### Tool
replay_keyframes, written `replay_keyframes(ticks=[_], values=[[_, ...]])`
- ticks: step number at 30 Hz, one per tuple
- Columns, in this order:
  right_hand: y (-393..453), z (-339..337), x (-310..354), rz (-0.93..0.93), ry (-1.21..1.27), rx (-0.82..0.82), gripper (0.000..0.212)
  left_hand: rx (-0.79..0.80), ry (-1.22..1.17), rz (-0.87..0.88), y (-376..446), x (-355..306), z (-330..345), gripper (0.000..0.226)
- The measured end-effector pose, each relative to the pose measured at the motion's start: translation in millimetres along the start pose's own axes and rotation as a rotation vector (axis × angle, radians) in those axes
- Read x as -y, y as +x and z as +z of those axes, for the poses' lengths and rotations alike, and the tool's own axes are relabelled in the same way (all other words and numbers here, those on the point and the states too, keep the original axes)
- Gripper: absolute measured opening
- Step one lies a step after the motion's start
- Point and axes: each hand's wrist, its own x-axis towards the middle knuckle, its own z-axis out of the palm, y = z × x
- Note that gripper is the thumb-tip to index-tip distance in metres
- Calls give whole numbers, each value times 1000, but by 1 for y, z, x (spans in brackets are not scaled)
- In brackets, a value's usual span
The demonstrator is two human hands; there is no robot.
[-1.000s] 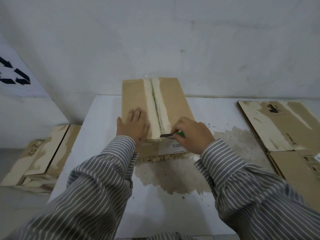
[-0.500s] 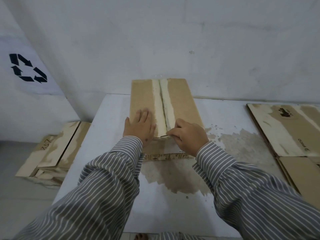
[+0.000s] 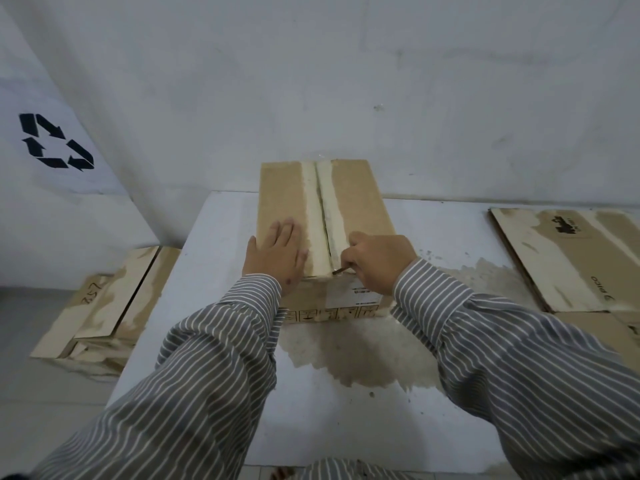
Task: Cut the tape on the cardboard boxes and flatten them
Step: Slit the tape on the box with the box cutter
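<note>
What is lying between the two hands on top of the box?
The pale tape strip along the box's centre seam, seen in the head view, between left hand and right hand.

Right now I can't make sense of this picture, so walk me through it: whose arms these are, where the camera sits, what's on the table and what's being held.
There is no machine here. The arms in striped sleeves belong to a person, and the one view comes from a camera worn on their head, looking forward and down.

On the white table stands a closed cardboard box with pale tape along its top seam. The left hand lies flat on the box top, steadying it. The right hand grips a small cutter, whose blade sits at the near end of the seam.

Flattened cardboard lies at the table's right. More flattened boxes are stacked on the floor to the left, below a recycling symbol.
</note>
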Motion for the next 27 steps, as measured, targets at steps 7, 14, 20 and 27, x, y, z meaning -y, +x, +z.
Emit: replay_keyframes(ticks=[7, 14, 20, 27], values=[[-11, -2, -12, 72, 73, 32, 26, -7, -8, -4, -1, 0, 0, 57], [-14, -4, -56, 261, 441, 61, 20, 8, 7, -18, 0, -4, -4, 56], [7, 15, -53, 479, 776, -16, 8, 30, -25, -42, 5, -8, -7, 57], [-7, 1, -18, 520, 560, 45, 22, 65, -57, -56, 19, -1, -18, 56]])
